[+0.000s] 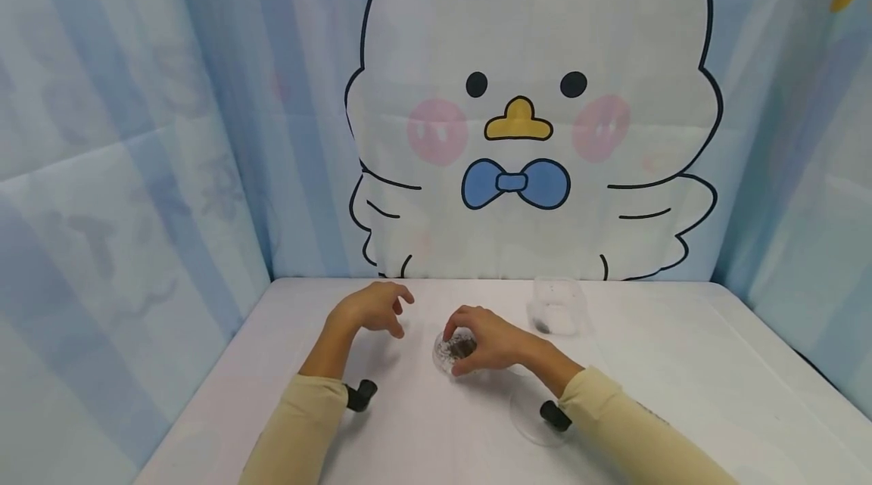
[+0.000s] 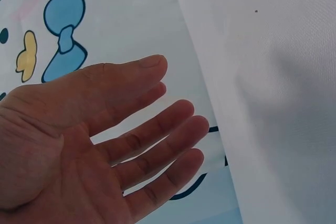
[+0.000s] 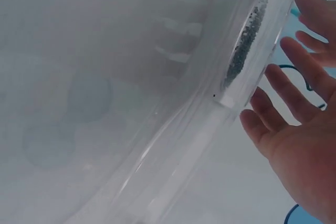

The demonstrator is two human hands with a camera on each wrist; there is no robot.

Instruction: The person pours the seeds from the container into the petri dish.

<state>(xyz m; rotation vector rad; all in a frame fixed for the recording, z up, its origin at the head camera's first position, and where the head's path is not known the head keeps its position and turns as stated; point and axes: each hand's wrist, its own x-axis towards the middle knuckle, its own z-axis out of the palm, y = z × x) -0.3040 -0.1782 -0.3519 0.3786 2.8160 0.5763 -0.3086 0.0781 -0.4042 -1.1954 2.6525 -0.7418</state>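
A clear round container (image 1: 443,352) with dark grains in it sits on the table. My right hand (image 1: 493,337) grips it from the right, thumb on the near side and fingers over the far side. In the right wrist view the grains (image 3: 245,43) show through the clear wall, and the fingers of my right hand (image 3: 299,129) lie beside that wall. Left of the container, my left hand (image 1: 375,307) hovers above the table, empty. Its fingers are loosely spread in the left wrist view, where the left hand (image 2: 105,135) touches nothing.
A clear round lid (image 1: 527,432) lies flat near my right forearm. Farther back stands another clear container (image 1: 562,318) with a dark bit inside. The white table (image 1: 681,379) ends at a curtain (image 1: 300,129) printed with a cartoon bird.
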